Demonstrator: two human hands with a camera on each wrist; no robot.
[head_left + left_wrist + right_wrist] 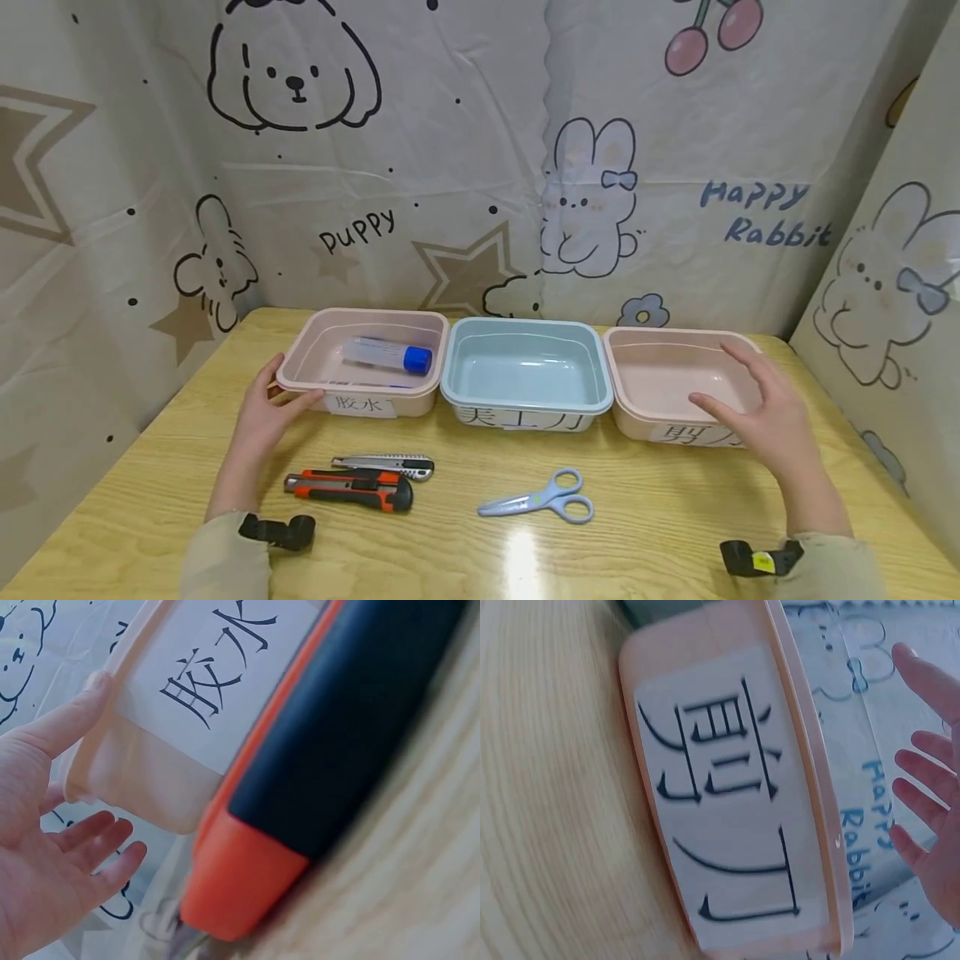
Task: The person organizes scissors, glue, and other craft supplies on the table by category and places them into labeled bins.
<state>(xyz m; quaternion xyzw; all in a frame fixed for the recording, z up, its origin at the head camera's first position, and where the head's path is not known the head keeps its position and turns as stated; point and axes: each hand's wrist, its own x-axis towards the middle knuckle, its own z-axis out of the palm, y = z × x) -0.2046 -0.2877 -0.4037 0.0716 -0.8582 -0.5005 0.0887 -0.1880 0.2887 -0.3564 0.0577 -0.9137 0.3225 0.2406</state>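
Observation:
My left hand (266, 412) holds the front left corner of a pink plastic bin (300, 354), thumb on its front rim and fingers along its left side; the other fingers (120, 874) hang loose. A clear glue tube with a blue cap (386, 354) lies inside, and another item along the front wall is mostly hidden. Over the right end of another pink bin (645, 417), my right hand (776, 408) is spread, thumb and fingers apart, with nothing in it. A light blue bin (525, 379) stands between them. All three bins carry paper labels on their fronts.
On the wooden table (637, 533), a black and orange utility knife (348, 490) and a silver utility knife (386, 464) lie in front of the left bin. Blue scissors (540, 497) lie before the middle bin. A printed cloth (450, 167) hangs behind and along both sides.

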